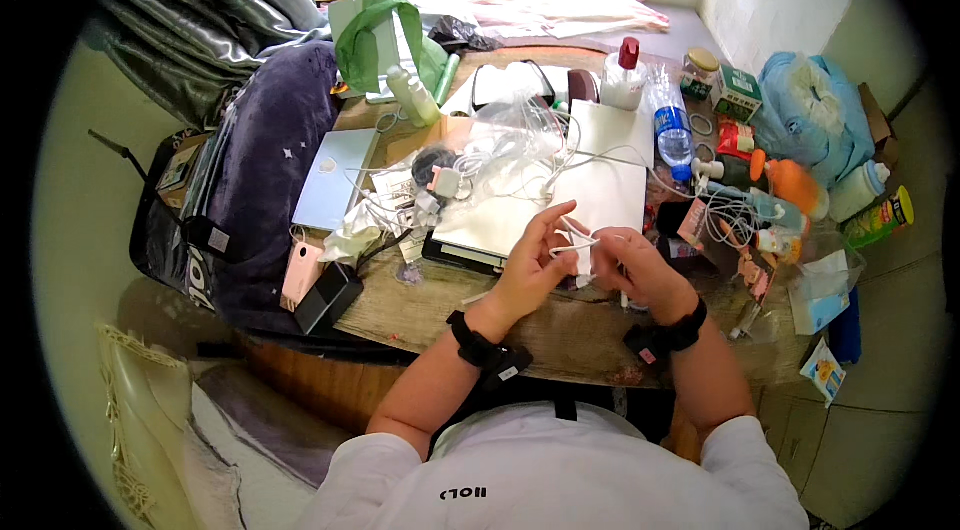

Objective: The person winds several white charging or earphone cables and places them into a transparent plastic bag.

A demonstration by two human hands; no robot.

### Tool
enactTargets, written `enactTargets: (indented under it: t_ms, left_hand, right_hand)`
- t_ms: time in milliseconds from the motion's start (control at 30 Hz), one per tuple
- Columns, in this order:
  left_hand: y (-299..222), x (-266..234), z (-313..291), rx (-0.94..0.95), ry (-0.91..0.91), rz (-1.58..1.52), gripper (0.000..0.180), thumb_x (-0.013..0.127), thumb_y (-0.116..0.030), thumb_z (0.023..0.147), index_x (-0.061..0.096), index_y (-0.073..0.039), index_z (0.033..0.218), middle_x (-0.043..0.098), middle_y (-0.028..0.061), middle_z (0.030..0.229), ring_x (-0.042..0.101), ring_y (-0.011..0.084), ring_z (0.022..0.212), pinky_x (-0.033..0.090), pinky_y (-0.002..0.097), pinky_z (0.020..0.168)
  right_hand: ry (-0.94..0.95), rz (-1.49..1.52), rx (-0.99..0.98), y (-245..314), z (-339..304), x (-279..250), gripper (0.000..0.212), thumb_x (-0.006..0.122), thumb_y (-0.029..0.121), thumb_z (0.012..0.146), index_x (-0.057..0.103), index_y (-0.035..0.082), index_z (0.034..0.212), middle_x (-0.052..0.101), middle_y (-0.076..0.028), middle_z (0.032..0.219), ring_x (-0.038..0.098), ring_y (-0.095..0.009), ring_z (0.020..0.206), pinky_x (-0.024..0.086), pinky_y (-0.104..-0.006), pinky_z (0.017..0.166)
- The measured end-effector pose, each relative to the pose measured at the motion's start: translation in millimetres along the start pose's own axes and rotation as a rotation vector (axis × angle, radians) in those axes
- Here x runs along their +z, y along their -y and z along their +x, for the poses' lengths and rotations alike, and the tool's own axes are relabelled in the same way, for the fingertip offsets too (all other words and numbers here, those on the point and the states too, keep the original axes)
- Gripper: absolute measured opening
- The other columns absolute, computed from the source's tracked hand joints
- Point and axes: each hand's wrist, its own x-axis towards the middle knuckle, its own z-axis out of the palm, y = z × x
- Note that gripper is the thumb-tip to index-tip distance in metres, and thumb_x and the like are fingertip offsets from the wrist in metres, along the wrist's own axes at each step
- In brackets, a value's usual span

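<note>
Above the front part of the wooden table (400,305), both my hands are on a white cable (578,247). My left hand (530,275) pinches it between thumb and fingers, with a small loop showing at the fingertips. My right hand (640,275) is closed on another stretch of the cable, a short way to the right. A white end hangs below, partly hidden by the fingers. Behind my hands lie white sheets (600,160) and an open cream-coloured book or pad (485,230), with a thin cable running across them.
To the left lie a tangle of cords (435,175), a light blue box (335,180), a pink power bank (302,272) and a black box (328,298). A water bottle (673,135), coiled grey cable (730,217), blue plastic bag (815,120) and yellow-green can (878,218) crowd the right.
</note>
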Motion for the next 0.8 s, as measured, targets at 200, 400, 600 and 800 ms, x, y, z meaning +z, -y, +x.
enactTargets:
  t_ms: [200,400,600,800]
  left_hand:
    - [7,-4,-9,0.027,-0.173,-0.082,0.025,0.054,-0.029,0.098,0.055,-0.004,0.095,0.057,0.0015,0.075,0.048,0.0055,0.058,0.041,0.0189,0.053]
    - [16,-13,-16,-0.019,0.033,-0.043,0.026,0.052,-0.028,0.099,0.055,-0.004,0.089,0.052,-0.0010,0.067,0.044,0.0034,0.054,0.040,0.0188,0.051]
    - [14,-5,-9,0.090,-0.068,-0.189,0.030,0.042,-0.033,0.102,0.046,-0.003,0.103,0.052,0.0050,0.075,0.050,0.0109,0.058,0.042,0.0239,0.054]
    - [9,-4,-2,0.152,-0.048,-0.203,0.043,0.038,-0.040,0.101,0.051,0.000,0.111,0.056,0.0099,0.090,0.060,0.0182,0.082,0.050,0.0323,0.074]
  right_hand:
    - [-0.154,-0.308,-0.288,-2,7,-15,0.043,0.052,0.036,0.098,0.055,0.007,0.067,0.047,0.003,0.064,0.040,-0.005,0.061,0.034,-0.0215,0.058]
    - [-0.163,-0.235,-0.350,1,10,-10,0.047,0.043,0.039,0.101,0.046,0.008,0.066,0.043,0.001,0.068,0.039,-0.007,0.064,0.034,-0.0223,0.061]
    - [-0.034,0.100,-0.071,0,5,0,0.035,0.035,0.036,0.104,0.042,0.009,0.082,0.037,0.002,0.068,0.033,-0.007,0.059,0.034,-0.0214,0.054]
    - [-0.108,-0.065,-0.131,-15,11,4,0.029,0.033,0.032,0.105,0.046,0.008,0.095,0.044,0.001,0.077,0.039,-0.008,0.063,0.037,-0.0216,0.055]
